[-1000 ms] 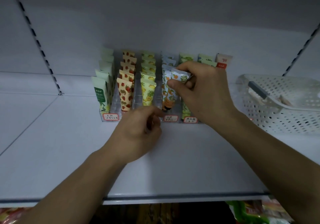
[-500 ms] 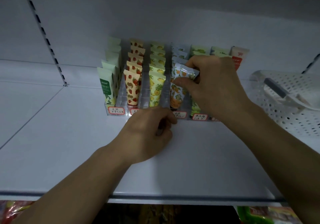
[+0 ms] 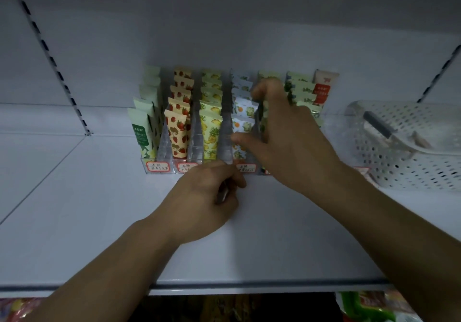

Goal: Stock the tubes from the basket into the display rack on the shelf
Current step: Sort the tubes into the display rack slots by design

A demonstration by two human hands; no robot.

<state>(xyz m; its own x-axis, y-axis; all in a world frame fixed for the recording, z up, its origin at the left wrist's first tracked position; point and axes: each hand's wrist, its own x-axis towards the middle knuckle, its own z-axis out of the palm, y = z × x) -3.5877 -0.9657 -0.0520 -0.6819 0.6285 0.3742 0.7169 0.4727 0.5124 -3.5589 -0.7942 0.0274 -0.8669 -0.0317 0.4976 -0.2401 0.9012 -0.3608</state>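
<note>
On the white shelf (image 3: 74,222) stands one clear display rack (image 3: 159,167) with seven lanes of tubes. Right hand (image 3: 287,142) reaches over the orange-print tubes (image 3: 243,124), fingers spread, blurred. Left hand (image 3: 207,197) is loosely curled at the rack's front. One white basket (image 3: 411,162) sits right.

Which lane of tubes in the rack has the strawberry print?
The second lane from the left: its cream tubes carry red strawberries. The green tubes stand on its left, the yellow pineapple tubes on its right.
</note>
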